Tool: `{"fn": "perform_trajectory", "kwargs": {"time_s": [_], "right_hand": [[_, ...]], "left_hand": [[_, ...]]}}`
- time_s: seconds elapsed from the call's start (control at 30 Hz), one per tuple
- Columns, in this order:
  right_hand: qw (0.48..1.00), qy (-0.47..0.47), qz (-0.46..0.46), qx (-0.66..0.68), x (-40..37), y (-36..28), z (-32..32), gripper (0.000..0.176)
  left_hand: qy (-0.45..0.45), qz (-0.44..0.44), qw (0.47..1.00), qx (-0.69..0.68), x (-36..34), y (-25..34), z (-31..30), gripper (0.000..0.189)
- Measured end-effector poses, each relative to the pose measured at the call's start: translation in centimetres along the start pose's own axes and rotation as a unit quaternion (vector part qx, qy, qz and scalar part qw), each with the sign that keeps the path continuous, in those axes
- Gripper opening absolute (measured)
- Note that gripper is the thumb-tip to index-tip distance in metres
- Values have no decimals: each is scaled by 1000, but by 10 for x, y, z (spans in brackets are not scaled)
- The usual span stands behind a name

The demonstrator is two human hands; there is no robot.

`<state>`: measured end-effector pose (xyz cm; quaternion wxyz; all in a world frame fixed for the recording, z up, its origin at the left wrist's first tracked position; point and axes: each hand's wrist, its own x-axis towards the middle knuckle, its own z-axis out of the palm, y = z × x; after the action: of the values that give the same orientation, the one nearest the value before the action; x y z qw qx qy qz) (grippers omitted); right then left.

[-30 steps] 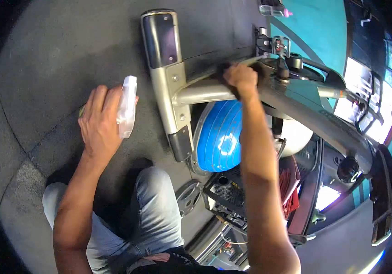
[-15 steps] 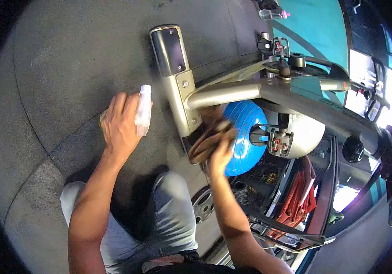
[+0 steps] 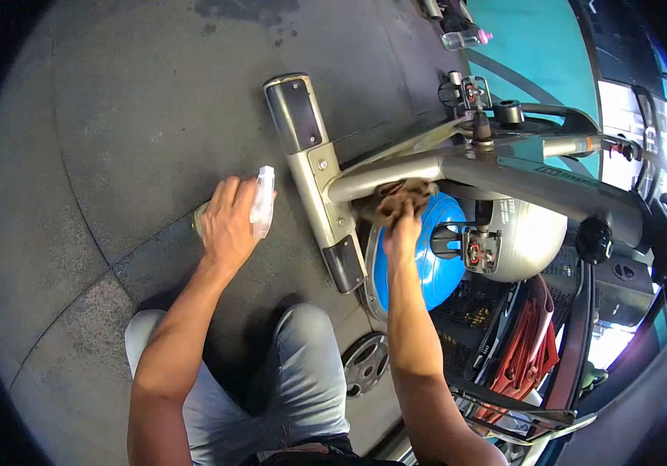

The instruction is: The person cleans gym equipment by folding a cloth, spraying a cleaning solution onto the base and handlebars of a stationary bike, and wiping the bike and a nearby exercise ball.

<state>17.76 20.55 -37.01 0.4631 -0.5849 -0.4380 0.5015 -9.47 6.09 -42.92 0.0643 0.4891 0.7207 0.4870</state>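
My left hand (image 3: 228,219) is wrapped around a spray bottle whose white trigger head (image 3: 264,203) sticks out past the fingers; most of its body is hidden by the hand. A brown cloth (image 3: 405,199) is bunched in my right hand (image 3: 403,231). The cloth lies against the underside of the grey metal beam (image 3: 384,172) of an exercise bike. Left of that beam, the bike's foot bar (image 3: 314,167) with dark end covers rests on the floor. A blue half-ball balance trainer (image 3: 434,272) is just beside my right wrist.
A pedal (image 3: 481,250) juts out right of my right hand, with a silver exercise ball (image 3: 531,241) behind it. Nearby are a weight plate (image 3: 366,365) and a rack holding red bags (image 3: 524,357). A pink-capped bottle (image 3: 461,39) lies on dark floor mats (image 3: 154,116).
My right hand has moved the cloth from near the lower end of the foot bar up and right to the beam. My left hand still grips the spray bottle. The view has shifted slightly.
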Motion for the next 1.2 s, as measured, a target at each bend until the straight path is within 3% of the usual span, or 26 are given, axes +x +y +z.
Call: {"fn": "perform_trajectory", "kwargs": {"time_s": [0.03,0.07,0.1,0.13,0.2,0.27,0.33,0.4,0.43,0.47,0.5,0.53,0.57,0.63,0.67,0.7,0.73,0.8,0.87,0.93,1.0,1.07,1.13,1.17,1.2], "right_hand": [[991,50,-86,-95,13,8,5,24],[957,87,-225,-162,39,56,-14,23],[849,9,-241,-470,33,94,-44,29],[647,-66,-229,-725,9,115,-64,35],[837,-40,-162,-520,-75,55,-5,42],[819,-79,-147,-549,-90,48,-23,41],[835,-108,-105,-529,-115,32,-40,40],[972,-4,-51,-229,-106,89,-92,33],[984,65,162,-23,-132,13,-65,21],[976,107,172,84,-136,-18,-67,15],[961,160,170,150,-159,-93,-36,18],[975,53,64,205,-141,-90,-74,22],[971,154,-14,183,-150,-146,-52,33],[943,155,-177,237,-128,-207,-60,46],[921,161,-263,238,-109,-232,-67,43],[907,178,-294,242,-92,-256,-74,41],[890,243,-319,218,-60,-269,-84,42],[892,277,-326,146,4,-289,-94,47],[892,363,-256,-80,51,-304,-81,52],[907,293,-192,-233,107,-281,-62,54],[807,350,-297,-371,127,-234,-30,56],[835,378,-297,-269,112,-221,-17,61],[954,196,-225,-23,66,-192,-27,61],[969,132,-204,50,14,-203,-26,56],[959,151,-238,29,2,-176,-18,50]], "left_hand": [[-14,-3,1000,-7,0,2,-2,29],[-9,5,1000,-5,1,4,-4,29],[-14,12,1000,-14,-1,8,-6,30],[-16,20,999,-22,-1,11,-8,31],[-5,29,999,-22,-11,12,-12,29],[5,42,999,-20,-21,7,-16,26],[15,-23,999,-23,-35,3,-20,15],[56,-34,995,-69,-41,-3,-31,13],[65,-3,995,-74,-40,-1,-39,12],[71,17,995,-69,-43,0,-42,12],[47,15,996,-77,-50,0,-42,11],[20,14,996,-85,-55,0,-41,11],[5,18,997,-69,-58,3,-42,12],[-17,16,998,-54,-66,2,-37,13],[2,39,998,-54,-64,9,-38,12],[-4,10,997,-76,-67,7,-37,13],[-11,-21,995,-99,-72,1,-35,14],[3,-34,994,-100,-74,-1,-34,18],[-11,-33,995,-98,-79,-18,-26,19],[11,-53,990,-130,-81,-19,-22,19],[15,-64,987,-149,-81,-22,-16,19],[19,-84,982,-170,-85,-26,-18,18],[43,-60,981,-182,-83,-26,-14,19],[40,-49,980,-187,-78,-22,-12,19],[19,-58,981,-185,-80,-17,-20,17]]}}
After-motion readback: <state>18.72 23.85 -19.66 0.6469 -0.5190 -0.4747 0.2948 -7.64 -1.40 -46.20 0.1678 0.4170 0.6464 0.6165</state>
